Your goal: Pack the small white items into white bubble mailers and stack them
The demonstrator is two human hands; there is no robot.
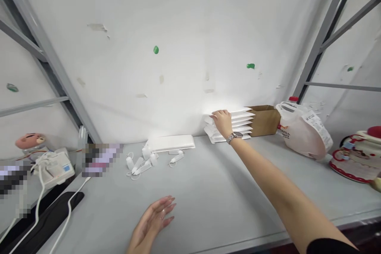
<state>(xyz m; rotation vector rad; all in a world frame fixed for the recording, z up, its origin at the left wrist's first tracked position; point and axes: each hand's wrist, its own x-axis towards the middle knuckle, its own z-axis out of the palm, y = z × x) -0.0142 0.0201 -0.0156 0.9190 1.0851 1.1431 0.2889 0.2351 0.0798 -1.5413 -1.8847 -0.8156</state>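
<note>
My right hand (pixel 222 122), with a metal watch on its wrist, reaches to the top left of a stack of white packets (pixel 242 121) by the wall. Its fingers are bent over the stack's edge; whether they grip a packet is hard to tell. My left hand (pixel 156 216) hovers over the grey table (pixel 208 194) near the front, fingers apart and holding nothing. Small white bottle-like items with loops (pixel 143 166) lie at the centre left, and one more (pixel 177 158) lies apart. Behind them is a flat white packet (pixel 171 143).
Right of the stack stand a brown box (pixel 264 121), a white plastic bag (pixel 302 133) and a red-and-cream bag (pixel 360 156). On the left are a blurred-out phone (pixel 101 160), a white cable, a power strip (pixel 56 168) and a black pad (pixel 56 214).
</note>
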